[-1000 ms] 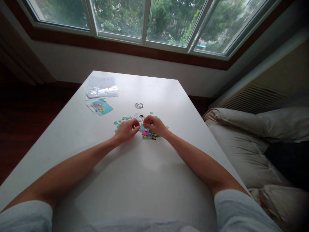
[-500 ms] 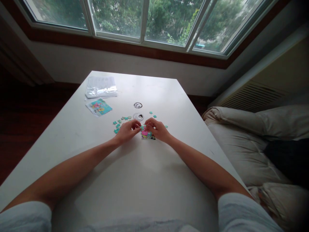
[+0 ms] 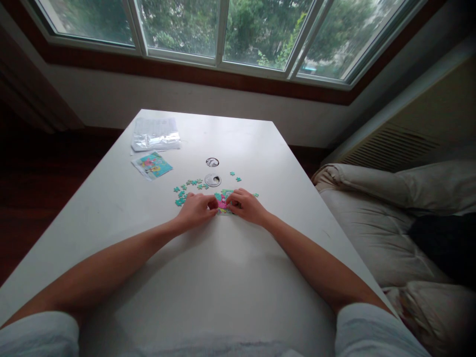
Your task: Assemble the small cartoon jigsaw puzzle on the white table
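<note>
A partly joined jigsaw puzzle (image 3: 222, 202) with a pink figure and teal background lies flat on the white table. My left hand (image 3: 197, 207) is closed at its left edge, thumb and fingertips pinched on the border. From the other side my right hand (image 3: 248, 206) grips its right part with curled fingers, which cover some of the picture. Loose teal puzzle pieces (image 3: 180, 194) are scattered just beyond my left hand. Two more pieces (image 3: 238, 179) lie past my right hand.
The white table (image 3: 230, 277) carries two round black-and-white discs (image 3: 212, 180) beyond the puzzle. Farther left are a colourful picture card (image 3: 153, 165) and a clear plastic sleeve with papers (image 3: 156, 134). A beige sofa (image 3: 368, 223) stands along the right side.
Both hands have come slightly nearer to me, down to the puzzle's lower left and right sides. More of its upper part and pink figure now shows between them.
</note>
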The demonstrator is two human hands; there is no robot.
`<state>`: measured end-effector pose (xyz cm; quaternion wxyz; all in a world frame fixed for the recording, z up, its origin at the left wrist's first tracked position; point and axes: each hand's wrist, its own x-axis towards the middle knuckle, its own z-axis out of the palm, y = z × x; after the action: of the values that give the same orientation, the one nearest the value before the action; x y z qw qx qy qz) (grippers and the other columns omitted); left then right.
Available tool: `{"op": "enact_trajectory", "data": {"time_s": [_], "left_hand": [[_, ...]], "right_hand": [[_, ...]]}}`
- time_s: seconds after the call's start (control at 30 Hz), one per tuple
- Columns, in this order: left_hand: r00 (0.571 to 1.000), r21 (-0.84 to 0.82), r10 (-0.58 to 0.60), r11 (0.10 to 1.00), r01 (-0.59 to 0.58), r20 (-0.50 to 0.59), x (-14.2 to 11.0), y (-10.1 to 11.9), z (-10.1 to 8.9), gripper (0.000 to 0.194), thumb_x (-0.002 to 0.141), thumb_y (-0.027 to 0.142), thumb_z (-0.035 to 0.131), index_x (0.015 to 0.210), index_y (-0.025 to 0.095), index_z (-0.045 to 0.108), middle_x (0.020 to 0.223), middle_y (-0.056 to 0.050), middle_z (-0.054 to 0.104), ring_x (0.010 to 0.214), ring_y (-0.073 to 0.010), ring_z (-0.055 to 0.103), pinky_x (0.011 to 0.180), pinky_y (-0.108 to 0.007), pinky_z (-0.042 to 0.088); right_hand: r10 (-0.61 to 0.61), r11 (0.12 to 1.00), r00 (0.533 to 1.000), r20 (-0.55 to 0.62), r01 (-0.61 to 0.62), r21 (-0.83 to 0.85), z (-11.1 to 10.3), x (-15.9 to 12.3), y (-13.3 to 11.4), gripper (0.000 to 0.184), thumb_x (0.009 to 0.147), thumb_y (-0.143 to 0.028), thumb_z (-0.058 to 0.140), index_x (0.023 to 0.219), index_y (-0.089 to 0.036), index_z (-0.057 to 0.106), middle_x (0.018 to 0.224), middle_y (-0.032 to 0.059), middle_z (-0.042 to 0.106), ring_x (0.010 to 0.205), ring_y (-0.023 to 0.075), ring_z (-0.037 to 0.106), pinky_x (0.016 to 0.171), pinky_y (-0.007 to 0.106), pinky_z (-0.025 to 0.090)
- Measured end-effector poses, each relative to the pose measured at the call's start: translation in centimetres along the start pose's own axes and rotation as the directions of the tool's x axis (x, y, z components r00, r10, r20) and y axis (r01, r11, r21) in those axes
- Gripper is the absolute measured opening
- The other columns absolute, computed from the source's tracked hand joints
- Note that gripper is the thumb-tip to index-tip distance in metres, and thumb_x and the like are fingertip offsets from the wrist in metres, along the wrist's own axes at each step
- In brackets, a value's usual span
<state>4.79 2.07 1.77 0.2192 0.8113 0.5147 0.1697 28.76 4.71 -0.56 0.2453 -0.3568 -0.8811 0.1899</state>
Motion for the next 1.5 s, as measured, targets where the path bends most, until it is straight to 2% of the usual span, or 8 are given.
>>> {"op": "enact_trajectory", "data": {"time_s": [0.4,0.93,1.17,1.3,1.37,1.43,1.5], "left_hand": [[1.0,0.072,0.016,0.997,-0.015,-0.012,-0.2,0.5,0.2,0.008,0.086,0.028,0.062,0.087,0.025,0.07,0.08,0.003,0.072,0.083,-0.0197,0.063,0.082,-0.035,0.037],[0.989,0.197,0.141,0.972,-0.13,-0.045,-0.6,0.9,1.1,0.014,0.091,0.021,0.055,0.084,0.023,0.066,0.084,-0.002,0.073,0.084,-0.0216,0.063,0.082,-0.036,0.035],[0.993,0.131,0.12,0.984,-0.117,-0.015,-0.5,0.6,1.1,0.008,0.091,0.029,0.062,0.087,0.023,0.066,0.079,0.0,0.071,0.081,-0.021,0.062,0.08,-0.034,0.034],[0.996,0.112,0.092,0.99,-0.091,-0.009,-0.5,0.7,0.8,0.006,0.088,0.027,0.063,0.084,0.023,0.066,0.077,0.001,0.072,0.08,-0.0208,0.062,0.082,-0.035,0.035],[0.996,0.109,0.084,0.991,-0.082,-0.006,-0.5,0.7,0.7,0.007,0.087,0.027,0.063,0.082,0.023,0.065,0.076,0.001,0.072,0.079,-0.0208,0.061,0.082,-0.036,0.035],[0.997,0.105,0.075,0.992,-0.074,-0.001,-0.5,0.6,0.7,0.007,0.087,0.026,0.062,0.08,0.023,0.065,0.076,0.001,0.071,0.079,-0.0206,0.061,0.082,-0.036,0.035],[0.997,0.108,0.073,0.991,-0.073,-0.001,-0.6,0.5,0.7,0.008,0.086,0.024,0.061,0.078,0.023,0.064,0.075,0.001,0.071,0.078,-0.0206,0.06,0.082,-0.036,0.035]], "right_hand": [[-0.023,1.0,1.0,0.017,0.024,-0.006,0.2,-0.2,0.5,0.004,0.091,-0.022,0.072,0.095,-0.021,0.071,0.083,0.0025,0.057,0.084,0.0178,0.051,0.077,0.028,0.04],[-0.013,1.0,1.0,0.013,0.013,-0.012,0.2,-0.3,0.5,0.008,0.093,-0.029,0.07,0.097,-0.022,0.071,0.086,0.0041,0.059,0.087,0.0197,0.051,0.081,0.031,0.042],[-0.041,0.999,0.999,0.012,0.041,-0.004,0.3,-0.2,0.5,0.008,0.094,-0.028,0.068,0.097,-0.022,0.071,0.086,0.0045,0.059,0.088,0.0198,0.052,0.081,0.031,0.043],[-0.036,0.998,0.999,-0.012,0.036,0.042,-1.1,0.1,1.2,0.01,0.096,-0.026,0.062,0.095,-0.021,0.07,0.088,0.0054,0.065,0.088,0.0194,0.056,0.081,0.031,0.045],[0.048,0.999,0.995,-0.09,-0.046,0.024,-2.6,0.2,2.3,0.013,0.096,-0.025,0.059,0.093,-0.02,0.07,0.087,0.0054,0.067,0.085,0.0188,0.057,0.079,0.032,0.045],[0.163,0.986,0.971,-0.178,-0.168,-0.011,-4.4,-0.2,3.8,0.014,0.094,-0.026,0.059,0.092,-0.02,0.071,0.085,0.0048,0.068,0.077,0.0175,0.057,0.071,0.03,0.044],[0.263,0.961,0.946,-0.187,-0.274,-0.031,-6.2,-0.9,5.4,0.015,0.093,-0.028,0.059,0.093,-0.019,0.072,0.082,0.0038,0.068,0.072,0.016,0.056,0.069,0.03,0.043]]}}
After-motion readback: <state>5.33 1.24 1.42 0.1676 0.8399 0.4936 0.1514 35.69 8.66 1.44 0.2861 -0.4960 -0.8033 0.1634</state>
